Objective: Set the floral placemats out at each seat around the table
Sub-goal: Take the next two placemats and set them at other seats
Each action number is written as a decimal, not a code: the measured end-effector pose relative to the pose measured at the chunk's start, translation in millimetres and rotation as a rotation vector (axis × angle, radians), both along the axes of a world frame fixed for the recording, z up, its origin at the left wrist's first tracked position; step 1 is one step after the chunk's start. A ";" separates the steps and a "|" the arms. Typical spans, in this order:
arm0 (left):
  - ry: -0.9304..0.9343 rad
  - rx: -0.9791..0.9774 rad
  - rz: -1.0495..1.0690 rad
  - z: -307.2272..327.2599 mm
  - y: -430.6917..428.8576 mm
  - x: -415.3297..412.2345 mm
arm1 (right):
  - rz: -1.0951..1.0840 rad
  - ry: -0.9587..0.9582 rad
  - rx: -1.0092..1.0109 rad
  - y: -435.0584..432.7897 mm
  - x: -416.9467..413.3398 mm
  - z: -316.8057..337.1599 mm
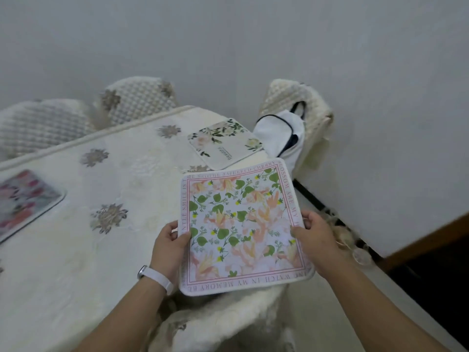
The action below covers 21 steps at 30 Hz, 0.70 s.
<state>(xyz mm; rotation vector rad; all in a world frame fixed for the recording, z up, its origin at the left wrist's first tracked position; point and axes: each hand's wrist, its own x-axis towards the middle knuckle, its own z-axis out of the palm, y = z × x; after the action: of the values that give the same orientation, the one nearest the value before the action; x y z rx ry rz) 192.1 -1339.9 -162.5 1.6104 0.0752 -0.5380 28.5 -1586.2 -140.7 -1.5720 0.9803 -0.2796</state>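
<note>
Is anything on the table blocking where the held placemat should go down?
Nothing visible does. The left hand and right hand hold the pink-bordered placemat over the table edge; what lies beneath is hidden.

Pale wall (228,34), padded chairs (137,100), perhaps dark floor (436,288).

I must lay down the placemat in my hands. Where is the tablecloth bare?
Bare tablecloth runs between the pink placemat at left and the rose placemat at the far end, and beside the left hand. Far end: crowded.
</note>
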 end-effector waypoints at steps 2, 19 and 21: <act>0.008 0.025 0.091 -2.6 -11.8 -5.7 | 0.092 -0.001 0.013 -25.2 15.1 -3.8; -0.080 0.249 0.530 -5.9 37.9 -5.3 | 0.534 0.075 0.108 -13.9 136.2 -28.3; -0.067 0.255 0.533 -12.2 45.5 1.8 | 0.536 0.092 0.108 -7.2 144.8 -31.9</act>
<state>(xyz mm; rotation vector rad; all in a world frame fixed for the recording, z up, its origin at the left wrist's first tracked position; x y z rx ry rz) 194.0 -1294.4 -174.6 1.7641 0.5239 -0.0609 173.3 -1593.4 -172.6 -1.6926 0.5983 0.2162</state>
